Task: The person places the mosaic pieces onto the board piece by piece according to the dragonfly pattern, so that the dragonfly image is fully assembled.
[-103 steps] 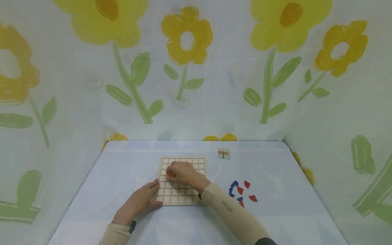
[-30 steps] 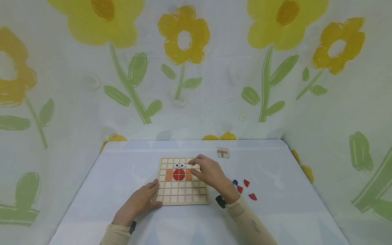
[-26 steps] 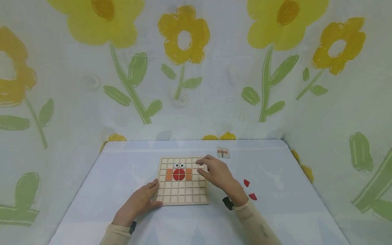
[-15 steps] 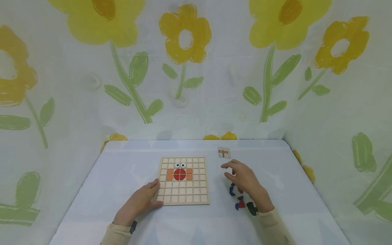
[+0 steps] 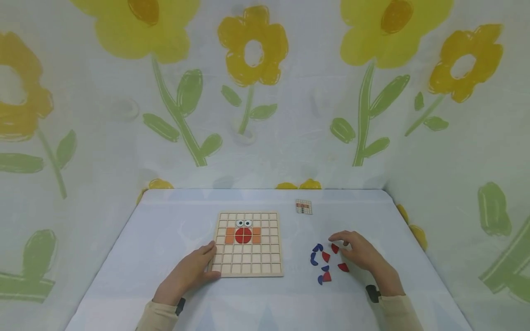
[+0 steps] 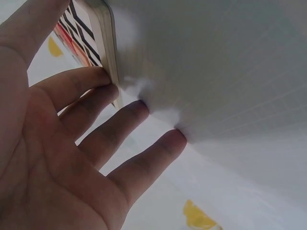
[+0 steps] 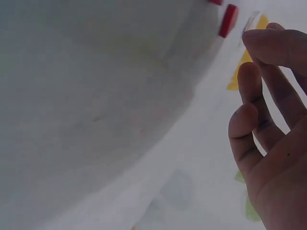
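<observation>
A wooden grid board (image 5: 248, 262) lies on the table. On it are two round eye pieces (image 5: 244, 223), a red circle (image 5: 243, 235) of quarter pieces, and orange pieces on both sides, such as the left one (image 5: 229, 235). My left hand (image 5: 188, 271) rests at the board's left edge with fingers extended; in the left wrist view two of its fingertips (image 6: 178, 136) touch the tabletop. Over the loose pieces at the right, my right hand (image 5: 360, 252) holds nothing, thumb and index finger apart. Closest to those fingertips is a red quarter piece (image 5: 335, 248).
Left of my right hand lie several blue half-round pieces, one of them a blue piece (image 5: 325, 268), and more red quarters, including one red quarter (image 5: 343, 267). A small pattern card (image 5: 303, 206) lies behind them. Flowered cloth (image 5: 265, 151) hangs around the table.
My right hand has left the orange pieces on the board and moved right to the loose pieces, uncovering the eyes and red circle. My left hand has stayed at the board's edge.
</observation>
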### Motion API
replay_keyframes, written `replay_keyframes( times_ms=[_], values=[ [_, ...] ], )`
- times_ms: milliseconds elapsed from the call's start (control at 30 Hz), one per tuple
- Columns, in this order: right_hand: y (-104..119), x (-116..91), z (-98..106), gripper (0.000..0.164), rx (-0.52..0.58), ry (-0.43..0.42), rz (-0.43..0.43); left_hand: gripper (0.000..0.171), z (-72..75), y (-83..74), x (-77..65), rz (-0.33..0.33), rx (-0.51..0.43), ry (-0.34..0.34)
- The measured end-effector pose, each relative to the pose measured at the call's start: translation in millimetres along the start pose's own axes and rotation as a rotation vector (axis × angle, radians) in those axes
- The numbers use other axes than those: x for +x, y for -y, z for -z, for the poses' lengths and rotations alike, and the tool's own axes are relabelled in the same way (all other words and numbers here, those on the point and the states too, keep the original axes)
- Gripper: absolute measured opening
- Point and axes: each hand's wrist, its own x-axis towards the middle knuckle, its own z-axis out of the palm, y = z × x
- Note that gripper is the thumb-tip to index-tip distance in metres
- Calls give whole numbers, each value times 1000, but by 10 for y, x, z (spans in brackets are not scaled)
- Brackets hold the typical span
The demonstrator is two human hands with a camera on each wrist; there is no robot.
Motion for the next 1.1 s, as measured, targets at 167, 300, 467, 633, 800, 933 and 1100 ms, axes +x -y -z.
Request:
replay_keyframes(
  times_ms=[167, 300, 467, 633, 800, 933, 1100],
  values=[
    [-53, 3, -56, 37, -17, 21, -11, 82, 9, -7, -8, 6, -6, 3],
    [-56, 28, -96, 35, -56, 28, 15, 82, 5, -12, -7, 3, -6, 0],
    [-70, 21, -122, 33, -88, 0, 24, 83, -5, -14, 9, 0, -9, 5],
    [-77, 23, -135, 28, -117, -26, 20, 84, 8, -6, 8, 17, 8, 14],
    [-55, 10, -118, 23, -164, -39, 10, 84, 15, -8, 5, 22, -3, 12],
    [-33, 3, -107, 22, -189, -19, -10, 84, 15, -17, -2, 25, -11, 9],
    [-16, -10, -102, 23, -179, 2, -42, 83, 18, -26, -9, 27, -11, 9]
  ],
)
